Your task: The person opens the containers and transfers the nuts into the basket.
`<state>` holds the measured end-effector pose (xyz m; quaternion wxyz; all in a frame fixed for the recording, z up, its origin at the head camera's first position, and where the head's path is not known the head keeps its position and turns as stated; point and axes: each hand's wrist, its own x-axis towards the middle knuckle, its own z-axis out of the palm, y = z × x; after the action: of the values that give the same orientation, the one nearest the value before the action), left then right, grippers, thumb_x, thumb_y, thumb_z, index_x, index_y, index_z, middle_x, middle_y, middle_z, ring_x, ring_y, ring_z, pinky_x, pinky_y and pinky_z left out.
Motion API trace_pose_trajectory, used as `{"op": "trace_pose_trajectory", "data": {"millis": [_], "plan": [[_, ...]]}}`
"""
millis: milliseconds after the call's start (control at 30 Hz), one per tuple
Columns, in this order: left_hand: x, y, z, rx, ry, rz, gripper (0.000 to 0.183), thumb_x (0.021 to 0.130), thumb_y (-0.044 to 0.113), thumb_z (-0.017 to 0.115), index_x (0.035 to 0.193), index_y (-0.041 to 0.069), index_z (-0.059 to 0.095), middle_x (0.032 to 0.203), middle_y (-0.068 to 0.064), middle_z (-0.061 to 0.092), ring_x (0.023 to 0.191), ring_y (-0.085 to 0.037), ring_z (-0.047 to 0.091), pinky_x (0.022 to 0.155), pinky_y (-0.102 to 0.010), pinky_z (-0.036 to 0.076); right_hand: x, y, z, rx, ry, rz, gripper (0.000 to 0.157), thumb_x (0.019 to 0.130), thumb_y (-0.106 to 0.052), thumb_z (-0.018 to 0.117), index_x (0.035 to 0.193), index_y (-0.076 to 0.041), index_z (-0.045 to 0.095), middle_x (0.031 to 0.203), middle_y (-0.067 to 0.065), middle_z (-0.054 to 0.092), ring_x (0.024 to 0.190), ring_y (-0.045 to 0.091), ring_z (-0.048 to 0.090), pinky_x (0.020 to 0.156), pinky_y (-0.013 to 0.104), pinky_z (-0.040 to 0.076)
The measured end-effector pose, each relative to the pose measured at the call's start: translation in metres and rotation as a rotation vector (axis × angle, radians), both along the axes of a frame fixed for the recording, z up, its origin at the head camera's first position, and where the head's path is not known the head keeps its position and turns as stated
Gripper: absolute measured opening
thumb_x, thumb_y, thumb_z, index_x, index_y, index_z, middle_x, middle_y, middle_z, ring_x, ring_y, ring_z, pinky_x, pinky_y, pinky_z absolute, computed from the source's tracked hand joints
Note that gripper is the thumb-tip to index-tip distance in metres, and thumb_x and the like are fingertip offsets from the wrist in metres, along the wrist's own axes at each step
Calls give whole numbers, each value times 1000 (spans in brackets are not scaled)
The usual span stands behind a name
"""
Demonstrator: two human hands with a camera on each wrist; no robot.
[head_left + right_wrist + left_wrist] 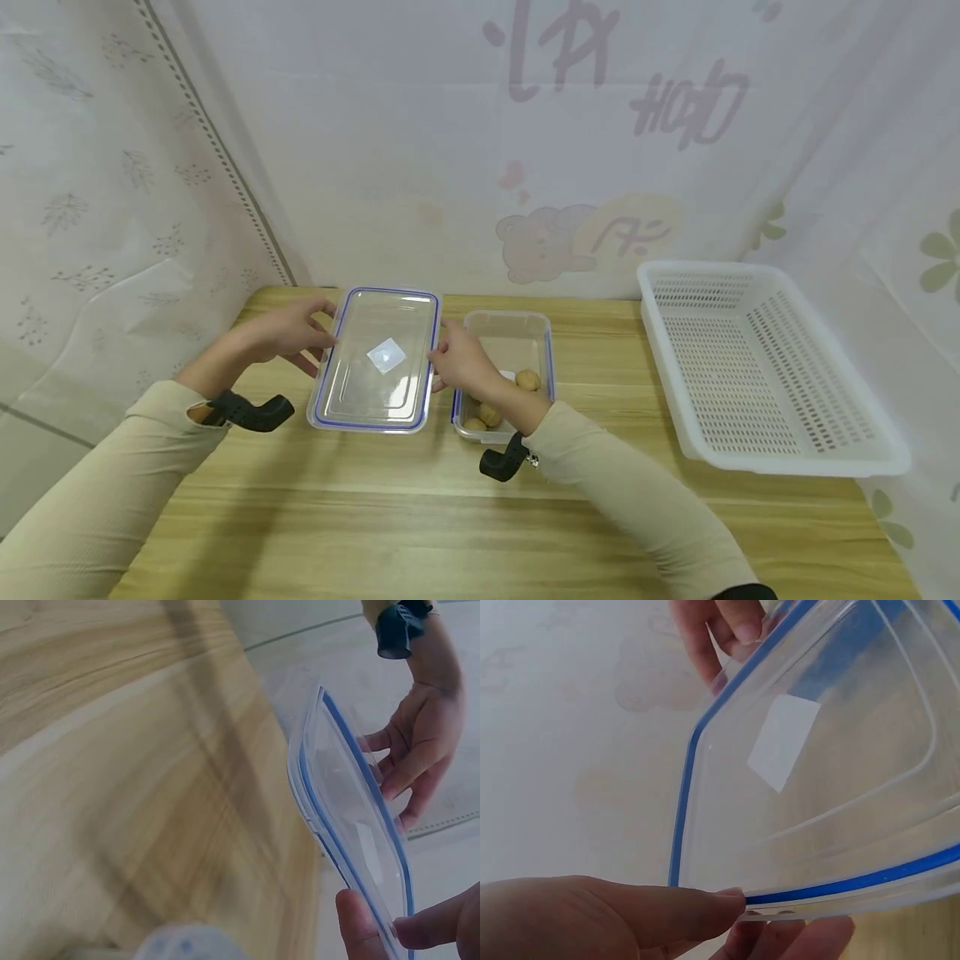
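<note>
A clear plastic container lid (360,379) with a blue seal and a white square sticker is held up off the table by both hands. My left hand (296,329) pinches its left edge; in the left wrist view the thumb (697,911) lies over the rim with fingers beneath. My right hand (465,360) pinches the opposite edge, its thumb and a finger on either side of the rim in the right wrist view. Under the right forearm sits the clear food container (510,323), holding several walnuts (528,380). The forearm hides part of its contents.
A white perforated plastic basket (776,461) stands at the right of the wooden table (390,525). Patterned white cloth (375,167) hangs along the table's back and sides.
</note>
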<state>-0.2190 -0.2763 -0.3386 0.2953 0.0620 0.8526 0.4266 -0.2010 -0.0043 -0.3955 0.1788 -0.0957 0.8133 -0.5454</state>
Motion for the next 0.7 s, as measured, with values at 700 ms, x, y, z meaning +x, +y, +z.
{"op": "trace_pose_trajectory", "data": {"millis": [700], "plan": [[-4, -33, -48, -96, -115, 11, 49, 102, 0, 51, 142, -14, 26, 110, -30, 64, 93, -31, 70, 78, -48, 64, -5, -58, -36, 351, -25, -19, 61, 93, 9, 58, 148, 12, 33, 106, 31, 67, 57, 25, 71, 36, 19, 46]]}}
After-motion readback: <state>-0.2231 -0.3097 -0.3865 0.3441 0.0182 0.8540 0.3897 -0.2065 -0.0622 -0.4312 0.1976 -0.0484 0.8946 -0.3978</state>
